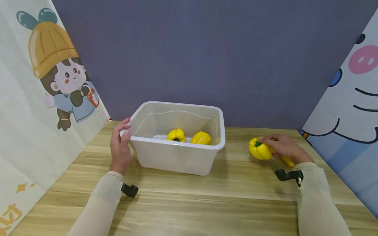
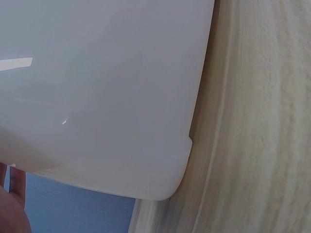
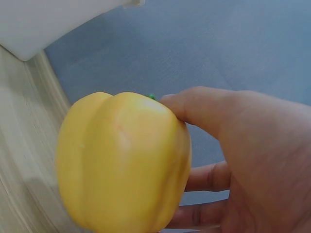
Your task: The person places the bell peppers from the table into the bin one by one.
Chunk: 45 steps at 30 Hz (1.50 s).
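Observation:
My right hand (image 1: 284, 147) holds a yellow bell pepper (image 1: 260, 149) with a green stem, right of the bin. In the right wrist view the thumb presses near the stem of this bell pepper (image 3: 121, 160), with fingers behind it. Two more yellow bell peppers, one on the left (image 1: 177, 134) and one on the right (image 1: 201, 138), lie inside a whitish plastic bin (image 1: 177, 158). At the bin's left rim, my left hand (image 1: 121, 150) grips the edge near the front corner. The left wrist view is mostly filled by the bin's wall (image 2: 107, 97).
Part of another yellow object (image 1: 287, 161) shows under my right hand, mostly hidden. The wooden table (image 1: 206, 203) ends at a dark blue-grey panel (image 1: 206, 59) behind. Cartoon-printed sheets stand at left (image 1: 29, 131) and right (image 1: 348, 131).

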Tool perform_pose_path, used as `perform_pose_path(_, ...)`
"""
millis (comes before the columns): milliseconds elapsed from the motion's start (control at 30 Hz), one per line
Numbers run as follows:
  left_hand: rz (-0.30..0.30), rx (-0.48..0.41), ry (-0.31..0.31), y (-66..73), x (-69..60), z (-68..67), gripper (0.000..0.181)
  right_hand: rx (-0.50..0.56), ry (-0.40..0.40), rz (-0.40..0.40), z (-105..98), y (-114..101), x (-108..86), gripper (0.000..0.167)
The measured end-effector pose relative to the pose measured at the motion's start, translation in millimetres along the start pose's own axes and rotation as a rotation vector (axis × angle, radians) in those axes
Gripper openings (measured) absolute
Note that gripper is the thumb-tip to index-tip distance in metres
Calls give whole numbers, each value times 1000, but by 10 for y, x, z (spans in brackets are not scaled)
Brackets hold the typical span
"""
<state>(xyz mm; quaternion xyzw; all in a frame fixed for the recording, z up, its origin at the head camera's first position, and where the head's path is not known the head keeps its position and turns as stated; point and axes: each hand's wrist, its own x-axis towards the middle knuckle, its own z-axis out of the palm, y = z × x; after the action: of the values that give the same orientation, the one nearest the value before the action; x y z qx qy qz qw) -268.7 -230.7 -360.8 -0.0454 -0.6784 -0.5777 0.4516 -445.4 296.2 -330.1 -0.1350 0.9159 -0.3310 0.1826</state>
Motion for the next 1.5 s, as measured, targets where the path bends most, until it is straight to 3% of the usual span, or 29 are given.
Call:
perform_pose_path(633,-5,-1,-11,14,-1,-2,32,154,21,39,34,-19,-1,101)
perform_pose_path(900,-1,1,-5,10,-3,-1,33,330,6,-54,-10,-102,-16,93)
perform_pose_path(1133,-10,9,-6,10,-7,-9,33,339,39,-61,-38,-257,-103,100)
perform_pose_path(1167,-13,14,-7,64,-14,4,33,342,40,-61,-39,-269,-112,100)
perform_pose_path(1500,1,8,-3,-23,1,-17,33,399,67,-88,-20,-287,-122,96)
